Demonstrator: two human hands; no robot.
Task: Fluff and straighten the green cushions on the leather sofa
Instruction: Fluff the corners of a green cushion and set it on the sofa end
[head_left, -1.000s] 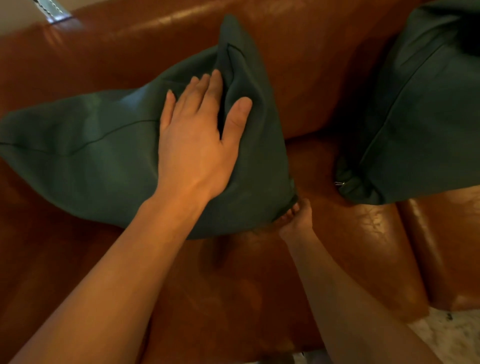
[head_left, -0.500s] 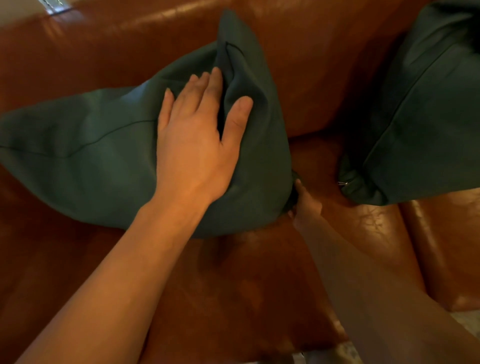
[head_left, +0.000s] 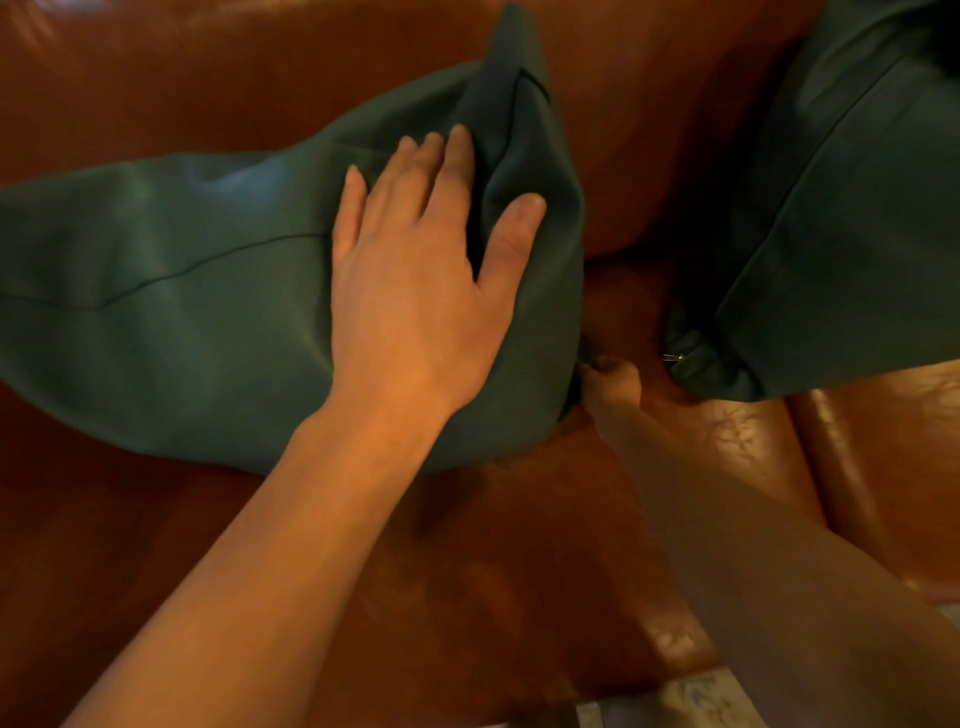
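A strip of pale speckled floor (head_left: 696, 696) at the bottom edge.

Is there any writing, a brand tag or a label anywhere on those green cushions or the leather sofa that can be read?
None: no readable text shows.
Left cushion: plain fabric, no tag in sight.
Right cushion: only a small metal zip pull, no lettering legible.
Sofa: bare leather, no label.

A single head-worn, wide-angle camera looks forward and steeply down from close above a brown leather sofa (head_left: 519, 545), facing its backrest at 12 o'clock. Both forearms enter from 6 o'clock. The seat fills the frame; a sliver of pale floor (head_left: 691, 696) shows at 5 o'clock. No second view overlaps.
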